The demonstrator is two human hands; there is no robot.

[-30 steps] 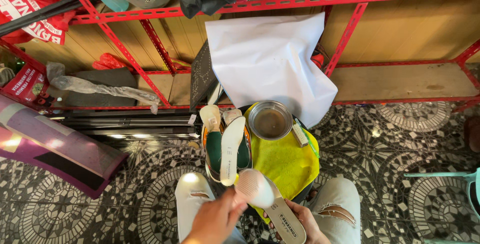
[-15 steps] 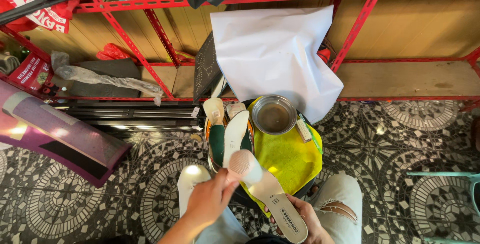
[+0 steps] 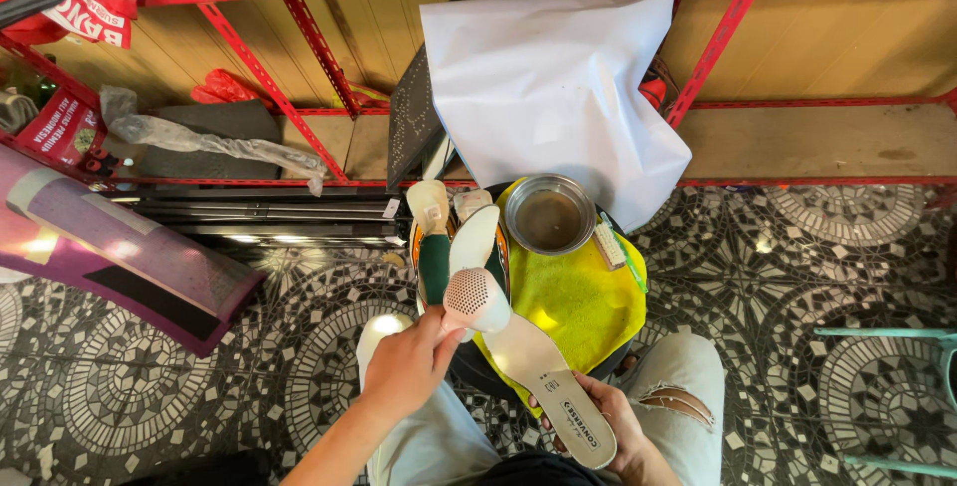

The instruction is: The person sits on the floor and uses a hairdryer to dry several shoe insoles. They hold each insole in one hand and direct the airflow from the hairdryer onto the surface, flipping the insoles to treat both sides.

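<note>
My left hand (image 3: 407, 368) grips a small white hair dryer (image 3: 476, 301), its perforated round end turned up toward me. A long white shoe insole (image 3: 543, 376) rests in my right hand (image 3: 615, 426), held by its lower end. The dryer hovers just over the insole's upper end. Beyond them a yellow cloth (image 3: 573, 297) covers a round stand, and on it lie another white insole (image 3: 473, 240), a green insole (image 3: 435, 265), a round metal bowl (image 3: 549, 214) and a small brush (image 3: 609, 244).
A red metal shelf frame (image 3: 698, 77) with wooden boards stands ahead, a large white paper sheet (image 3: 553, 82) draped against it. A purple board (image 3: 120, 257) and black rails (image 3: 259, 217) lie at left. A teal chair leg (image 3: 877, 334) shows at right. The floor is patterned tile.
My left hand has lifted the dryer slightly and turned its perforated end more toward me. The view has shifted down a little. The right hand keeps the insole still.
</note>
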